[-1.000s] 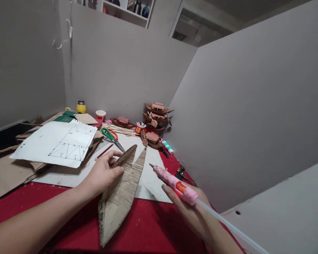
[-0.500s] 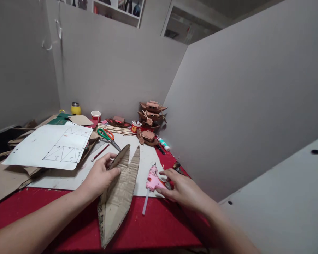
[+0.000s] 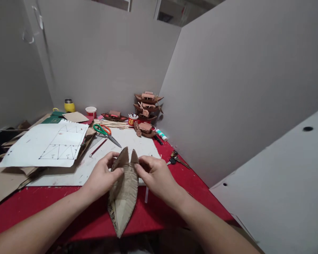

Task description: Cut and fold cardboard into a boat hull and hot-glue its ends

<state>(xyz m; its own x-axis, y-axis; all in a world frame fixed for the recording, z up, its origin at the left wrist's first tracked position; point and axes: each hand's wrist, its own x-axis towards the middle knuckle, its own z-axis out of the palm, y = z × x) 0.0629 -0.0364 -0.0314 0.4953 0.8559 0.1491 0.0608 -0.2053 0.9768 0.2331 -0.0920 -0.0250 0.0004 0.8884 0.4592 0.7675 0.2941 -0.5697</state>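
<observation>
Between my hands is a cardboard boat hull (image 3: 125, 201), long and pointed, its near tip towards me and its far end split into two flaps. My left hand (image 3: 103, 173) grips the left side wall, thumb inside. On the right wall near the split, my right hand (image 3: 156, 174) pinches the edge between thumb and fingers. A clear glue stick (image 3: 146, 195) pokes out below my right hand; the pink glue gun it belongs to is hidden behind that hand.
Scissors (image 3: 106, 133) and a pencil (image 3: 98, 147) lie on the white board (image 3: 69, 178). A drawing sheet (image 3: 42, 144) rests on cardboard at left. Finished model boats (image 3: 148, 98) are stacked at the back, near paper cups (image 3: 91, 112) and sticks (image 3: 111, 124).
My right hand has moved left from beside the glue gun onto the hull's right wall. The hull's sides are now closer together and its split narrower. The view has shifted slightly.
</observation>
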